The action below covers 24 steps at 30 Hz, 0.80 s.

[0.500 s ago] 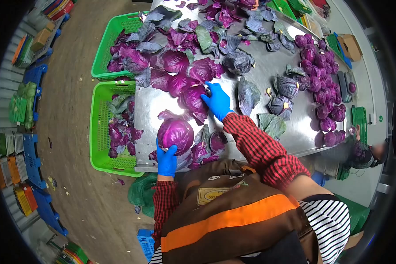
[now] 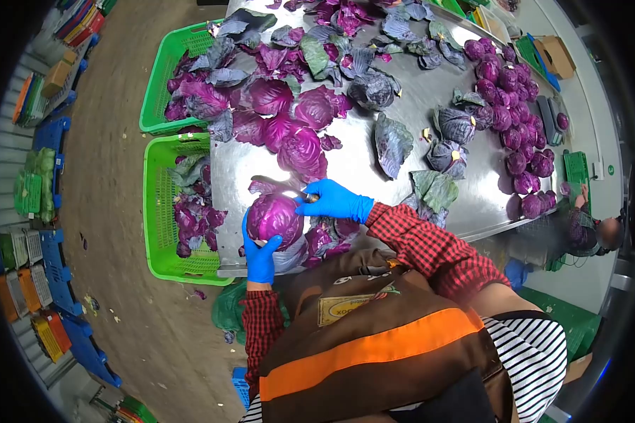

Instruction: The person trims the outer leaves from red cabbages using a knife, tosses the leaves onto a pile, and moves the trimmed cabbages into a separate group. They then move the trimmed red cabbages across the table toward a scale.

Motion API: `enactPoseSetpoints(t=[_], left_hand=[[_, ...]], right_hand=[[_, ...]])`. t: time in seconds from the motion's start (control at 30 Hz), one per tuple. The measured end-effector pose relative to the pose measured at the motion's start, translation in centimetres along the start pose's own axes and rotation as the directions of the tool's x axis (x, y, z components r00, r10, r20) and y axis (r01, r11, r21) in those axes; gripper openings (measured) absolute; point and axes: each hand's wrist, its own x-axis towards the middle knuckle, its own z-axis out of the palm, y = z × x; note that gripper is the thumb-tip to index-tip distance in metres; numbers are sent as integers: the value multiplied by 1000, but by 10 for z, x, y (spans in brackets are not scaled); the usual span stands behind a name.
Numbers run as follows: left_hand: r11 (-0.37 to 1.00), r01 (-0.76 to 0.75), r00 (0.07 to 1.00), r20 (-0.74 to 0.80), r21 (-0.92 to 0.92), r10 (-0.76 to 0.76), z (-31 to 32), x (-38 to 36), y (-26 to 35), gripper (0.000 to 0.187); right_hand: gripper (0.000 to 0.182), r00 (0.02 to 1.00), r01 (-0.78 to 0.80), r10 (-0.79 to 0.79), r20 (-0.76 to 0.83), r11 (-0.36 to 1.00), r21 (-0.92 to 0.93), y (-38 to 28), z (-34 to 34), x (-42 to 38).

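My left hand [image 2: 260, 254], in a blue glove, is wrapped round the lower left side of a trimmed red cabbage [image 2: 274, 220] at the near left of the metal table. My right hand [image 2: 335, 201], gloved in blue too, is closed on a small knife [image 2: 311, 198] at the cabbage's upper right edge. Most of the knife is hidden by the fingers. A loose purple leaf [image 2: 267, 185] lies just beyond the cabbage. Several peeled purple leaves [image 2: 300, 151] are heaped farther away, and more leaves [image 2: 324, 238] lie close to my apron.
Two green crates [image 2: 150, 211] with leaves stand along the table's left edge. Untrimmed cabbages [image 2: 447, 156] and a dark outer leaf [image 2: 393, 146] lie on the metal table [image 2: 356, 163]. Many trimmed cabbages [image 2: 516, 134] are piled at the right. Another person [image 2: 587, 229] is at the far right.
My right hand has come back from the leaf heap to the cabbage in my left hand. The large leaf it touched now lies on the heap. My left hand still holds the cabbage.
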Motion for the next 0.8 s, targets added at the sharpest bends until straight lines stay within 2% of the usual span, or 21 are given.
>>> enactPoseSetpoints(t=[0.07, 0.1, 0.13, 0.2, 0.23, 0.27, 0.3, 0.33, 0.37, 0.4, 0.47, 0.5, 0.53, 0.57, 0.6, 0.63, 0.7, 0.73, 0.8], left_hand=[[999, -33, 999, 23, 42, 32, 0, 2, 5, 94], [995, -64, 997, 43, 82, 61, 1, 2, 7, 94], [995, -63, 997, 42, 80, 60, 2, 1, 7, 94], [999, -47, 998, 29, -6, 47, 3, -1, 8, 93], [999, -48, 998, 28, -6, 48, 2, -2, 4, 93], [993, -53, 997, 58, -101, 59, 0, -3, -2, 86], [980, -52, 994, 85, -191, 69, -3, -7, -8, 79], [981, -51, 994, 82, -185, 67, -5, -12, -12, 79], [952, -11, 996, 79, -305, 37, -5, -12, -14, 77], [906, 26, 997, 82, -423, 10, -5, -8, -18, 74], [897, 43, 997, 76, -440, -10, -12, -1, -26, 71], [883, 65, 998, 25, -464, -61, -11, 1, -25, 70], [870, 83, 994, -21, -486, -107, -8, 6, -21, 69], [890, 67, 995, -42, -452, -96, -4, 10, -18, 68], [890, 70, 995, -36, -450, -96, -2, 13, -15, 68], [873, 116, 990, -16, -475, -141, -2, 16, -12, 64], [854, 161, 983, 4, -495, -183, 2, 17, -4, 61], [851, 190, 979, 26, -489, -203, 6, 16, 2, 61], [849, 214, 975, 46, -483, -220, 5, 15, 6, 60]], right_hand=[[35, 995, 60, -80, -66, 962, -265, 1, 7, 0], [35, 973, 110, -163, -162, 949, -295, -12, 14, -7], [35, 974, 108, -161, -162, 949, -296, -8, 18, -4], [31, 886, 24, -166, -433, 949, -315, 1, 23, 2], [27, 889, -55, -62, -454, 969, -242, 4, 18, 4], [27, 890, -52, -64, -452, 970, -239, 8, 12, 8], [26, 887, -152, 11, -461, 951, -271, 20, 6, 12], [25, 876, -251, 84, -475, 920, -300, 34, 0, 13], [31, 905, -305, 122, -409, 854, -422, 47, -11, 12], [31, 905, -298, 111, -411, 855, -425, 42, -12, 9], [46, 822, -204, -85, -562, 879, -430, 21, -6, -11], [59, 844, -130, -27, -535, 958, -254, 5, -5, -16], [59, 843, -130, -27, -537, 958, -254, -1, -3, -16], [58, 900, 66, -102, -425, 993, -99, -5, -2, -16], [58, 925, 239, -202, -322, 968, 82, -10, -1, -16], [58, 923, 241, -203, -326, 967, 81, -22, -2, -17], [56, 839, 479, -527, -137, 834, -275, -41, -3, -18], [56, 837, 481, -529, -138, 832, -275, -42, -3, -16], [53, 842, 494, -539, -32, 793, -355, -43, -2, -12]])
